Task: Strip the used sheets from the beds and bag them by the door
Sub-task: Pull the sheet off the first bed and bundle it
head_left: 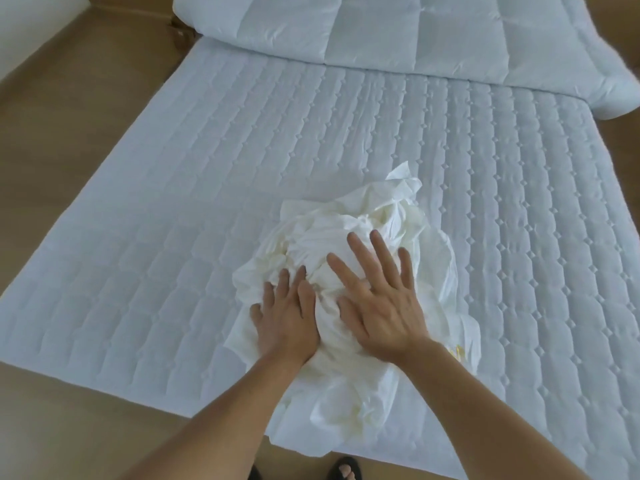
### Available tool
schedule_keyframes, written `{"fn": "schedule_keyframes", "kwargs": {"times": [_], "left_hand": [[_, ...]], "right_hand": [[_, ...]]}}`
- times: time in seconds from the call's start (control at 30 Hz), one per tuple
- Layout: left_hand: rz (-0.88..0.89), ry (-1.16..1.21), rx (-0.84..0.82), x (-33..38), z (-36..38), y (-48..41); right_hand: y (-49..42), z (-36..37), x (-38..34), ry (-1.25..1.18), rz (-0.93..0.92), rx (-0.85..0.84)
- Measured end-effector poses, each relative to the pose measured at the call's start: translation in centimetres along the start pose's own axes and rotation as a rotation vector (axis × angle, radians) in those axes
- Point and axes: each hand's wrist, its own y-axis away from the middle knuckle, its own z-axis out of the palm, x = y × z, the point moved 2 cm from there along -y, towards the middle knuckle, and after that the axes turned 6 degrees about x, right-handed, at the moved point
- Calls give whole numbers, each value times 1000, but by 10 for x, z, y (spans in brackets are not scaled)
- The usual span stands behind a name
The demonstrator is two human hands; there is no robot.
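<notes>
Well to the left of the left hand, the tan floor [62, 109] is running along the side of the bed [180, 233], whose white quilted top is lying bare on that side. The left hand [285, 317] is pressing down flat on the near-left part of the crumpled sheet [349, 220], with its fingers straight and close together and nothing grasped in them. The sheet, off-white and bunched into a loose heap, is lying on the near end of the bed, under and around both hands, and one fold is hanging over the near edge between the two forearms. The right hand [381, 306] is lying just beside the left hand, touching or almost touching it at the thumb side, with its fingers spread and straight; it too is pressing on the heap, released rather than clenched. Just right of the right wrist a small yellow mark is showing on the sheet; what it is cannot be told. Far beyond the fingertips, a folded white duvet [381, 36] is lying across the far end of the bed. Below the forearms, a foot in a dark sandal [346, 470] is standing on the floor.
</notes>
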Motion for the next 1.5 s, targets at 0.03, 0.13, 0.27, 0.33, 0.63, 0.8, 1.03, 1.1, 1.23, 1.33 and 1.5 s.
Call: {"fn": "schedule_keyframes", "kwargs": {"times": [0.03,0.13,0.27,0.33,0.63,0.8,1.03,1.1,1.23,1.33,1.5], "left_hand": [[5,35,33,-1,0,1],[11,82,108,-3,2,1],[2,-49,125,-9,15,-10],[-19,-97,119,-15,23,-16],[-105,-81,78,-33,36,-50],[-104,-85,94,-41,46,-55],[-99,-73,131,-44,48,-51],[-92,-82,117,-45,48,-50],[-63,-110,106,-45,47,-49],[-57,-90,111,-44,46,-49],[-97,-26,157,-43,45,-51]], "right_hand": [[-7,6,6,-21,-42,-107],[-18,27,31,-55,113,-416],[-9,56,51,4,385,-534],[-5,67,56,24,487,-550],[-19,88,90,-159,503,-474],[-12,94,89,-258,683,-215],[-8,84,80,-37,539,-50],[-10,75,72,79,376,25],[-22,56,45,100,-149,358],[-39,59,36,49,-188,111],[-42,83,82,46,357,-565]]}}
